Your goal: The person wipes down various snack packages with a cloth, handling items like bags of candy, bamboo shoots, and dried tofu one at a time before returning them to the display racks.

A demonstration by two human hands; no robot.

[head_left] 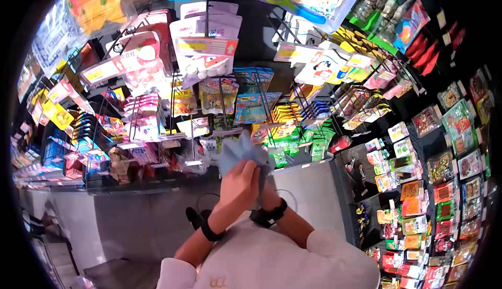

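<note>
In front of my chest, my left hand (pixel 239 188) is closed with bent fingers on a bunched blue-grey cloth (pixel 238 154). The cloth fans upward in several folded points above the knuckles. My right hand (pixel 270 199) comes in from the other side, close against the left one. Its fingers are hidden behind the cloth and the left hand, so their grip does not show. Both wrists wear dark bands. Just beyond the cloth hang green snack packets (pixel 285 145) and other small bags.
Racks of hanging snack bags curve around ahead, with price tags (pixel 206 46) sticking out on hooks. Pink pouches (pixel 142 116) hang left of centre. A second display of packets (pixel 413 223) stands at right. Grey tiled floor (pixel 308 195) shows below the rack.
</note>
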